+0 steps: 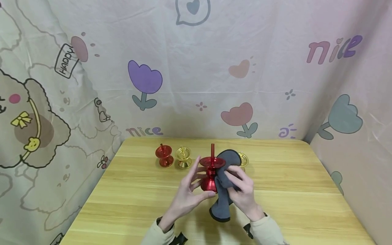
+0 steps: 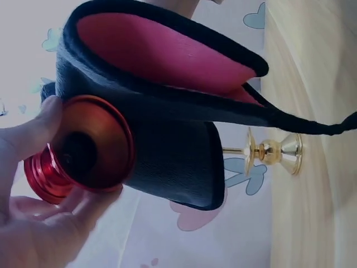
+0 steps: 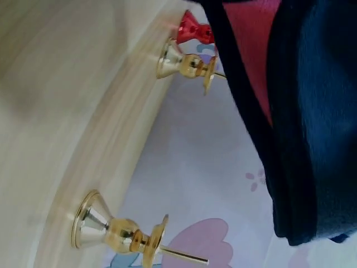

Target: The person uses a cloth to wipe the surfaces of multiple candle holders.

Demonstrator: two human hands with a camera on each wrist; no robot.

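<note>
Red candlestick [image 1: 209, 185], long axis approx. vert., spike up, btwn hands: L hand [image 1: 186, 196] grips base; R hand [image 1: 244, 191] pinches grey cloth [image 1: 224, 204] close on its R side.

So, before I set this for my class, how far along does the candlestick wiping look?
Done: the red candlestick is raised in the left hand; the right hand has the dark gray cloth.
In hand: apparently wiping, with the cloth against the candlestick.
Left: probably finishing and setting it down. A second red candlestick, nearer gold candlestick and farther gold candlestick stand by; whether they're wiped, I can't tell.
</note>
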